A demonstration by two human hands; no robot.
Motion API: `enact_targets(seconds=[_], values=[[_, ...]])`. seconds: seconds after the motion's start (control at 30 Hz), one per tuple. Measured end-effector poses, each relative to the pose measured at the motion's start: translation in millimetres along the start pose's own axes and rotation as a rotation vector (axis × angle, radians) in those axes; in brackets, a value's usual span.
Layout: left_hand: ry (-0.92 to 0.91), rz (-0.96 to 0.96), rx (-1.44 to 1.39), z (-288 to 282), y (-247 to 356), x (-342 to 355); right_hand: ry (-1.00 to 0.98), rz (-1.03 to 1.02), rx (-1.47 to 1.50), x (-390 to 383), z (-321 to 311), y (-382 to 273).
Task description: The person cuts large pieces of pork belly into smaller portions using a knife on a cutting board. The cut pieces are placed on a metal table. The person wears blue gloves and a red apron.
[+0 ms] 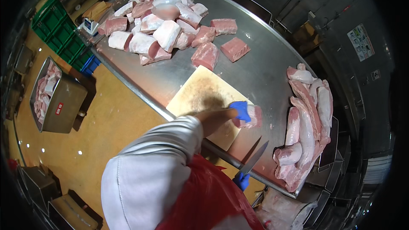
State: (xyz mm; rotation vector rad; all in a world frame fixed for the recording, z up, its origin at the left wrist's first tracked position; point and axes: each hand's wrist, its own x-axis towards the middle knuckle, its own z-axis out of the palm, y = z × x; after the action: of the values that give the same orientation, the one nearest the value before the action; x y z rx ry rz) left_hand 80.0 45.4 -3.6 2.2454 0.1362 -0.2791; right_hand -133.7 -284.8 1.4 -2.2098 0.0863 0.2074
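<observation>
My left hand (241,110), in a blue glove, reaches across the pale cutting board (194,89) and grips a chunk of raw pork loin (254,117) at the board's right end. The fingers are bent down over the meat and partly hidden. My right hand (241,181), also blue-gloved, is closed round the handle of a long knife (256,156) beside the table's near edge. The blade points up and to the right, apart from the meat.
Cut pork chunks (167,34) are piled at the far left of the steel table (260,51). Long uncut loins (304,123) lie at its right end. A metal bin of meat (68,102) and green crates (59,30) stand on the floor to the left.
</observation>
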Motion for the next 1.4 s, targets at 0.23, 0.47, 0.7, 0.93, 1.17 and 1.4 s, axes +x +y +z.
enact_targets(seconds=[0.23, 0.47, 0.7, 0.93, 1.17, 1.4], values=[[0.089, 0.506, -0.494, -34.5, -130.3, -171.9, -0.067, -0.019, 0.065, 11.4, 10.9, 2.9], [0.491, 0.378, -2.051, -223.0, -145.2, -240.7, -0.187, -0.042, -0.11, 54.7, 30.5, -3.0], [1.137, 0.23, -1.454, -267.9, -147.8, -151.1, -0.134, -0.187, -0.158, 43.8, 44.4, -34.9], [0.379, 0.203, -0.415, -74.4, -96.4, -69.8, 0.005, -0.038, -0.227, -2.5, 19.7, 41.7], [0.023, 0.285, -0.262, 60.1, 9.5, 15.2, 0.479, 0.213, 0.026, -53.2, -49.6, 69.8], [-0.073, 0.719, 0.159, 207.6, 208.9, 95.1, 0.656, 0.388, 0.181, -65.8, -130.6, 138.8]])
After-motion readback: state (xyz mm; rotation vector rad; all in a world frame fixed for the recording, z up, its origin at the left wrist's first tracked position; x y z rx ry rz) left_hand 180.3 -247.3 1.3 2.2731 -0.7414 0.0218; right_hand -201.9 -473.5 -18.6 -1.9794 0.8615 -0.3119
